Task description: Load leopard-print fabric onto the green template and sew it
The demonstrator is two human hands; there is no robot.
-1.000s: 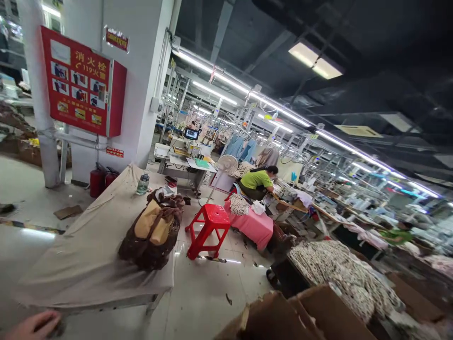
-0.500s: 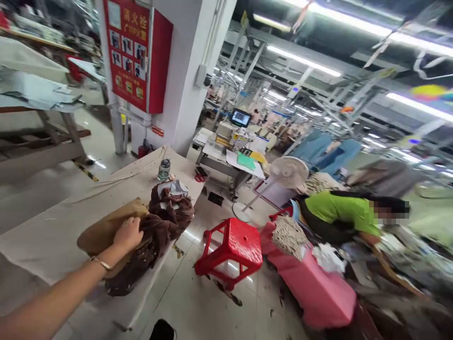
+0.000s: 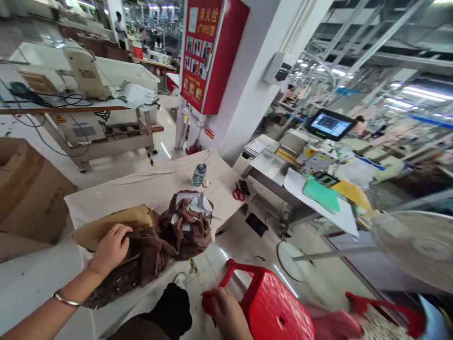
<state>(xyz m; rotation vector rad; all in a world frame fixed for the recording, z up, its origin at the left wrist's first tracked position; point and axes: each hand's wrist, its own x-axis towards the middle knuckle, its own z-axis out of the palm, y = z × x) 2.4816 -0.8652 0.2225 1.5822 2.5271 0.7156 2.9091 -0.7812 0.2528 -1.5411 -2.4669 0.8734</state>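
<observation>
Head view: cloth-covered table [image 3: 148, 186] stands beside white pillar [image 3: 251, 89].

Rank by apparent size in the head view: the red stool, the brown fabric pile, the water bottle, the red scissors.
1. Brown fabric pile and red stool: look alike, and the stool is nearer and cut off, so unsure.
2. Water bottle.
3. Red scissors.

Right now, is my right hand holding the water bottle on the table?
No, the right hand grips the edge of the red stool, while the water bottle stands untouched on the table.
</observation>
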